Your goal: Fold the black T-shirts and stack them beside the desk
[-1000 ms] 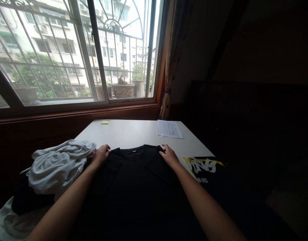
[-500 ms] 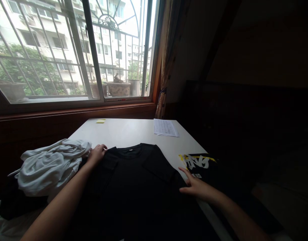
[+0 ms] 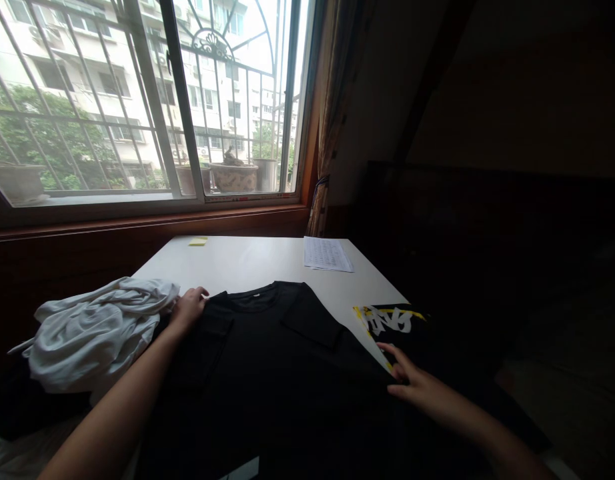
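A black T-shirt (image 3: 267,360) lies spread on the white table (image 3: 247,260), its collar toward the window and its sleeves folded in over the body. My left hand (image 3: 189,310) rests at the shirt's left shoulder beside the white cloth pile; its fingers are bent, and what they hold, if anything, is hidden. At the shirt's right edge is my right hand (image 3: 407,380), with forefinger and thumb apart and nothing visible between them.
Crumpled white cloth (image 3: 97,333) is heaped at the left over dark fabric. A black garment with white and yellow print (image 3: 395,320) lies at the right. Papers (image 3: 327,255) and a yellow note (image 3: 198,241) lie near the far edge, below the window.
My right hand has moved right and slightly down, and the shirt's right side reaches further out. A pale strip shows more at the bottom. The view has shifted slightly.
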A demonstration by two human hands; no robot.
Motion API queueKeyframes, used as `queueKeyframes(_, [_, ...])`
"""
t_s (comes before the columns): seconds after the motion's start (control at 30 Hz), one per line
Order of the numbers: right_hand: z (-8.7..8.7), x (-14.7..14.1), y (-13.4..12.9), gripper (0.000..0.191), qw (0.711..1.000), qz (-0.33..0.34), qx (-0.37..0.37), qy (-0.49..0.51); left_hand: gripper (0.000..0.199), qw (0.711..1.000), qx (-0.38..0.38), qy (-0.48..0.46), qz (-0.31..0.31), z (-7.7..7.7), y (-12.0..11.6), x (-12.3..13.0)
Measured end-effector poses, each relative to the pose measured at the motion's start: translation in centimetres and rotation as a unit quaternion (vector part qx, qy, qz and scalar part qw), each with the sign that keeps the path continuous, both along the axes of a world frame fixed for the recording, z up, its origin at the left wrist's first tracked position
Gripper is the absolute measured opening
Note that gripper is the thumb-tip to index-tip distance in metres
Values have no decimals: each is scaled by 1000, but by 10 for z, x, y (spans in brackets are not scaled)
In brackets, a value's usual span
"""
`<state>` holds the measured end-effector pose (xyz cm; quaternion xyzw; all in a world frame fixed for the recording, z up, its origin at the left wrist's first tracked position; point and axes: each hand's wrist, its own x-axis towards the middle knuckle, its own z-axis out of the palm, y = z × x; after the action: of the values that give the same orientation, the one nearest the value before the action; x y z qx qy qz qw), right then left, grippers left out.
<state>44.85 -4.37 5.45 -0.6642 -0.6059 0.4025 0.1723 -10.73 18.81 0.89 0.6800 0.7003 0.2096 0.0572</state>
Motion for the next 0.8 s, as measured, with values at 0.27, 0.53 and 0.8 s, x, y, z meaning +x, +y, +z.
queueKeyframes(0.27, [1,29,89,82,996,-43,38,-64,16,999,22,23,35,-2,-3,4])
queueKeyframes(0.53, [-6,57,80,94,997,-56,-30,-40,18,998,18,34,40,-2,-10,3])
queueKeyframes(0.8, [-1,125,-3,87,989,-64,-123,41,22,998,7,49,36,3,-14,7])
